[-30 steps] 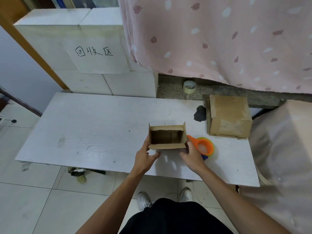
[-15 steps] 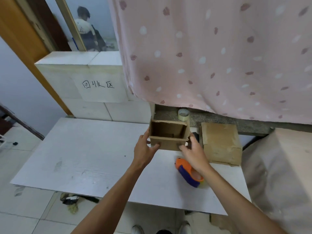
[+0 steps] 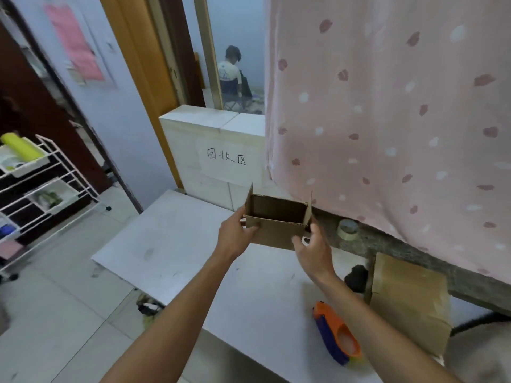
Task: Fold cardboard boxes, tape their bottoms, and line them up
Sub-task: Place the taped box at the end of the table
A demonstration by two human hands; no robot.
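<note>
A scuffed white worktop [image 3: 171, 244] stood on pale floor tiles, before a wall of white blocks [image 3: 210, 134] and a pink spotted curtain [image 3: 387, 134]. Above its far edge, clear of the surface, was the small cardboard box [image 3: 276, 234]: plain brown corrugated board, mouth up, long axis running left to right. The left hand [image 3: 232, 240] pinched its left end, thumb on the near wall; the right hand [image 3: 313, 254] gripped the right end likewise. A closed box [image 3: 409, 299] sat at the right edge, an orange tape dispenser [image 3: 336, 333] near it.

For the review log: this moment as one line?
left hand, right hand: hold open box | tape dispenser: on table | second box: on table
</note>
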